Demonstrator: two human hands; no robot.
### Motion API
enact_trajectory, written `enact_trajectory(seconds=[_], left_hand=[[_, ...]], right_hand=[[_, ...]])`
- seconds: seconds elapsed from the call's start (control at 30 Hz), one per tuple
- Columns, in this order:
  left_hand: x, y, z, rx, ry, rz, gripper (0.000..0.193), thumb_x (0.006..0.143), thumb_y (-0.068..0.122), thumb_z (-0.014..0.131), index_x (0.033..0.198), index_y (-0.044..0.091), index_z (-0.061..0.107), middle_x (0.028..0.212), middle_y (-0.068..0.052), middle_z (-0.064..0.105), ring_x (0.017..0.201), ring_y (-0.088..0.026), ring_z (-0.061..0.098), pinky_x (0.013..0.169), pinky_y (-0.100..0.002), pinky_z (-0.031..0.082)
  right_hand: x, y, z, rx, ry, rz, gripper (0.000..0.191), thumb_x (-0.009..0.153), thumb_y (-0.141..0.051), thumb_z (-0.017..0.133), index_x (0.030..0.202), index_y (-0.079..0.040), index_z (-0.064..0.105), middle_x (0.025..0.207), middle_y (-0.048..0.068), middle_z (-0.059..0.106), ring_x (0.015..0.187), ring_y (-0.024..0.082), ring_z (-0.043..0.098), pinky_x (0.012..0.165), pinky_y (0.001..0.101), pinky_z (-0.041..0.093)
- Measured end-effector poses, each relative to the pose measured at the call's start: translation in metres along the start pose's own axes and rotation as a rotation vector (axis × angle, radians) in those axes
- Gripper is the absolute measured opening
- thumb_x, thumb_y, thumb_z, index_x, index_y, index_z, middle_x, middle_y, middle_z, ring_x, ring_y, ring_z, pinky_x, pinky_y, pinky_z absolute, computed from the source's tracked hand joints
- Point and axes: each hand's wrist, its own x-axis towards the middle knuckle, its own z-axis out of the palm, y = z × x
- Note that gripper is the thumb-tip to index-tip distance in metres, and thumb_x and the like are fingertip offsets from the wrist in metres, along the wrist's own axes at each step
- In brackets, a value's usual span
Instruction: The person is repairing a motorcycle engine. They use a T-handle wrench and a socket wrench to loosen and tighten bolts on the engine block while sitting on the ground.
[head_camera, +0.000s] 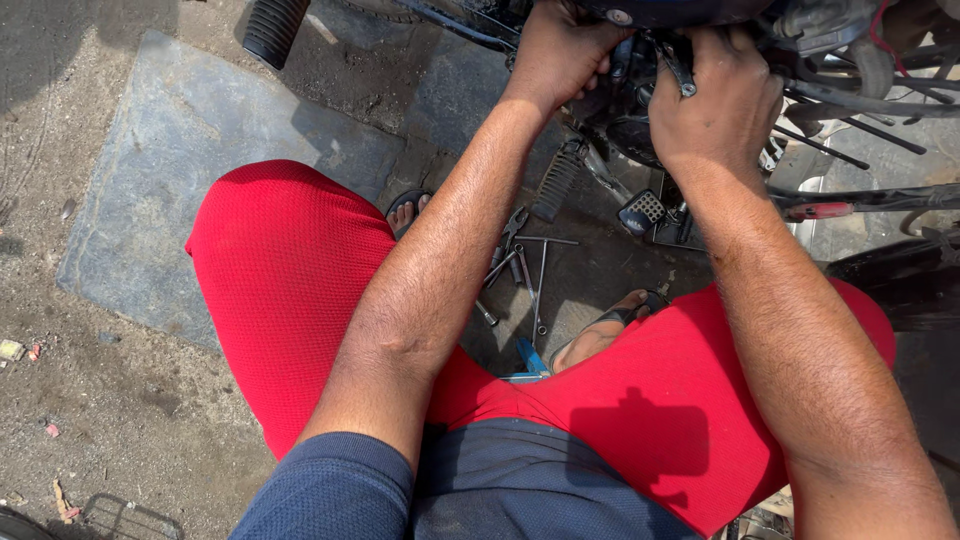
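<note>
I squat in red trousers beside a motorcycle (700, 60) and reach both arms up to its engine area. My left hand (562, 48) is closed around a dark part under the engine casing, and its fingers are hidden. Just to the right, my right hand (715, 100) grips a dark metal tool (678, 68) that pokes out above the knuckles. The two hands work close together, a little apart.
Pliers (512, 230), a T-handle wrench (541, 280) and other small tools lie on the ground between my sandalled feet. A footpeg (641, 211) and a red-handled tool (820, 210) sit to the right. A stone slab (200, 170) covers the dirt on the left. A black grip (272, 28) juts in at the top.
</note>
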Motion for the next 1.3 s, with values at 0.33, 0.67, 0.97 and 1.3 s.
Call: enact_trajectory(seconds=[0.33, 0.67, 0.97, 1.3], left_hand=[[0.0, 0.0, 0.001, 0.023, 0.005, 0.02, 0.023, 0.09, 0.025, 0.077, 0.072, 0.01, 0.074, 0.051, 0.0, 0.068, 0.04, -0.005, 0.063, 0.037, -0.02, 0.05], [-0.001, 0.001, 0.003, -0.089, 0.006, 0.002, 0.023, 0.088, 0.024, 0.08, 0.073, 0.008, 0.074, 0.05, -0.001, 0.067, 0.039, -0.006, 0.063, 0.035, -0.021, 0.049], [0.002, 0.007, -0.001, -0.105, -0.004, -0.056, 0.026, 0.086, 0.022, 0.081, 0.068, 0.007, 0.071, 0.049, -0.001, 0.065, 0.038, -0.006, 0.062, 0.033, -0.02, 0.047], [-0.001, 0.0, 0.002, -0.09, 0.015, 0.009, 0.021, 0.09, 0.019, 0.078, 0.072, 0.009, 0.072, 0.05, 0.0, 0.066, 0.04, -0.005, 0.063, 0.036, -0.019, 0.05]], right_hand=[[-0.007, 0.009, 0.001, 0.087, 0.009, 0.041, 0.017, 0.102, -0.011, 0.075, 0.116, -0.001, 0.074, 0.105, 0.018, 0.075, 0.091, 0.029, 0.075, 0.077, 0.0416, 0.06], [-0.002, 0.0, 0.005, 0.095, 0.068, 0.041, 0.018, 0.099, -0.013, 0.078, 0.114, -0.003, 0.077, 0.103, 0.015, 0.076, 0.091, 0.026, 0.075, 0.079, 0.0375, 0.059], [0.001, -0.01, 0.005, 0.144, 0.093, 0.038, 0.019, 0.099, -0.01, 0.08, 0.117, -0.003, 0.079, 0.106, 0.017, 0.073, 0.096, 0.028, 0.074, 0.083, 0.0378, 0.06], [-0.001, -0.002, 0.043, 0.209, 0.204, 0.184, 0.015, 0.093, -0.006, 0.075, 0.106, 0.001, 0.078, 0.099, 0.012, 0.072, 0.086, 0.019, 0.075, 0.072, 0.032, 0.063]])
